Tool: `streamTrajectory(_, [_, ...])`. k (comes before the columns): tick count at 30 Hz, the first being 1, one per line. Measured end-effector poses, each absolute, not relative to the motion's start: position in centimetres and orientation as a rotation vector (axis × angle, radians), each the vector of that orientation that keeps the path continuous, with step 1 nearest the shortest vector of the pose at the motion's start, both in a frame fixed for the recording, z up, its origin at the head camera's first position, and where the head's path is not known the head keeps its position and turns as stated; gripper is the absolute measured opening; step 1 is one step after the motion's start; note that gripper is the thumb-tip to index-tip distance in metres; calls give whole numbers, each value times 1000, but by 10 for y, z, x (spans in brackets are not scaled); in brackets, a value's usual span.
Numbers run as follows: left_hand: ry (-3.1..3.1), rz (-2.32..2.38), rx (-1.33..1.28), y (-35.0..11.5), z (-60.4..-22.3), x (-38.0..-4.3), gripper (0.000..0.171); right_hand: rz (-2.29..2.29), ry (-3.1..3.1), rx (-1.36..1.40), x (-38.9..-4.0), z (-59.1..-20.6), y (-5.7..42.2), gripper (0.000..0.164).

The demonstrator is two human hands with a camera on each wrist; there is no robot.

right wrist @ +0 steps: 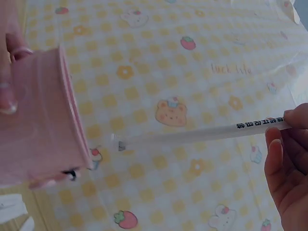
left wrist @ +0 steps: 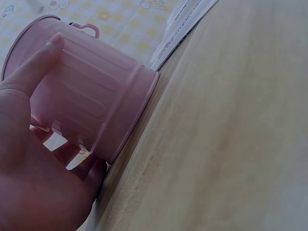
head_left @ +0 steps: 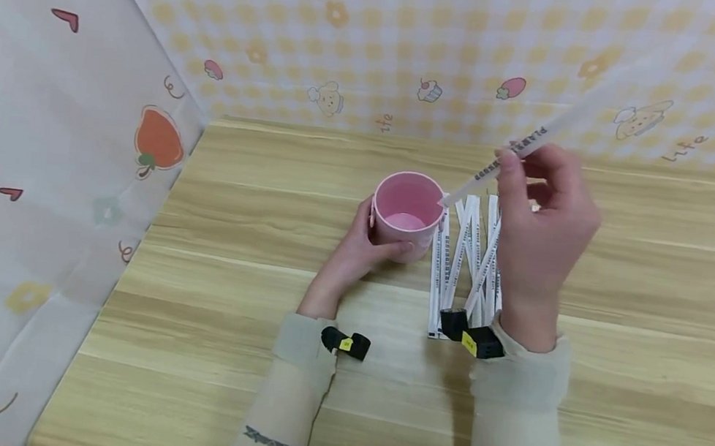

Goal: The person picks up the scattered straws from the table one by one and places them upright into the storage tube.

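My left hand (head_left: 354,256) grips a pink bucket (head_left: 400,195) that stands upright on the table. Its thumb lies along the ribbed wall, while the other fingers go round the far side in the left wrist view. Between thumb and fingers, my right hand (head_left: 546,222) pinches a long white wrapped straw (right wrist: 207,134) with dark print. The straw slants through the air, its lower end right by the bucket's right rim in the head view. Several more wrapped straws (head_left: 437,276) lie in a loose, partly crossed pile right of the bucket, some hidden behind my right hand and wrist.
The wood-grain table (head_left: 249,240) runs back to a wall covered in yellow checked cloth (head_left: 377,49). A pale printed sheet (head_left: 75,147) rises along the left side. Small black cameras (head_left: 347,343) sit on both wrists.
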State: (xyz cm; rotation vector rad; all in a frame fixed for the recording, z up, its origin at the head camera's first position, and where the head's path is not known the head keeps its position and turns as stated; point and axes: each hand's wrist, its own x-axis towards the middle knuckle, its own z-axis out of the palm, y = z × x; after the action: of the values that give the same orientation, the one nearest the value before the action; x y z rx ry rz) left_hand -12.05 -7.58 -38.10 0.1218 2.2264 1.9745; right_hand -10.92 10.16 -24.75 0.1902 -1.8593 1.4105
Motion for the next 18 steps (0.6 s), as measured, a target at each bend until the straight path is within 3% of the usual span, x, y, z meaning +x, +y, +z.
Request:
streamTrajectory(9, [2233,1965,135,-77,-377,-119,87,1349,-2112,313,-137,-294,93,23])
streamTrajectory(18, [2251,1932,106,-78,-376,-118,88,1253,-2384,262,-152,-319,88,26])
